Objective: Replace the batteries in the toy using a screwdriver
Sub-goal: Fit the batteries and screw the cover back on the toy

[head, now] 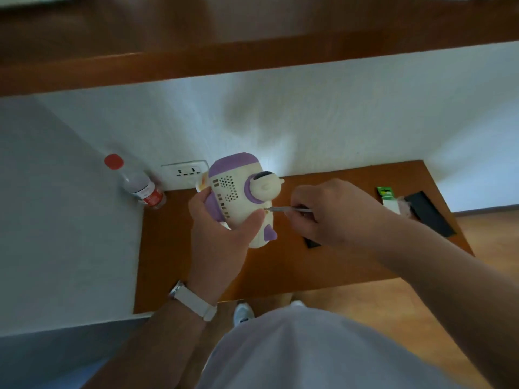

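Observation:
A cream and purple toy [238, 192] with speaker holes is held above the brown table [266, 270]. My left hand [222, 234] grips it from below, thumb on its side. My right hand [334, 214] pinches a thin silver screwdriver [289, 210]. The screwdriver's tip touches a small spot on the toy's lower right side. A green battery pack [386, 192] lies at the table's far right, next to a white card.
A clear bottle with a red cap [134, 181] stands in the left corner by a white wall socket [185, 172]. Dark flat pieces [429, 213] lie at the table's right, and another [311, 244] shows under my right hand. White walls border the table.

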Demonstrator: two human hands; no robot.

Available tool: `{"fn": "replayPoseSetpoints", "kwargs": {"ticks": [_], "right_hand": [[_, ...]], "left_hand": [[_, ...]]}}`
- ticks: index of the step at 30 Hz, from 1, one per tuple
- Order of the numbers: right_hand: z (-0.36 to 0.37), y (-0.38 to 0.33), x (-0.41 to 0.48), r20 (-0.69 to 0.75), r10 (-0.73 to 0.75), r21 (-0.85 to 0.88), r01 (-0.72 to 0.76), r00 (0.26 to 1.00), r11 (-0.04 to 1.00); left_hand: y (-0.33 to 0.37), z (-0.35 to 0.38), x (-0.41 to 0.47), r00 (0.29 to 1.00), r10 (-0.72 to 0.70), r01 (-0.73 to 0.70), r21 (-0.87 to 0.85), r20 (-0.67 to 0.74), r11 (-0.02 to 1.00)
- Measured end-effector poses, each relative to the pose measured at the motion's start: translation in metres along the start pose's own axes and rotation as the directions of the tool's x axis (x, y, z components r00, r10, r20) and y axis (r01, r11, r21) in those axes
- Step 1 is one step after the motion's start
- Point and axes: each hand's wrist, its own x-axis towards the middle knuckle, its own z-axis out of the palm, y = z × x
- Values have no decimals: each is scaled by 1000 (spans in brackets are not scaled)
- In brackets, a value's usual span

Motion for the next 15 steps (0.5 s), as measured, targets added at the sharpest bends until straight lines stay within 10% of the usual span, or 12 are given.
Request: {"fn": "replayPoseSetpoints", "kwargs": {"ticks": [15], "right_hand": [[62,0,-8,-79,292,521,-210,953,827]], "left_hand": [[-41,-31,43,873,-244,362,-226,422,904]]}}
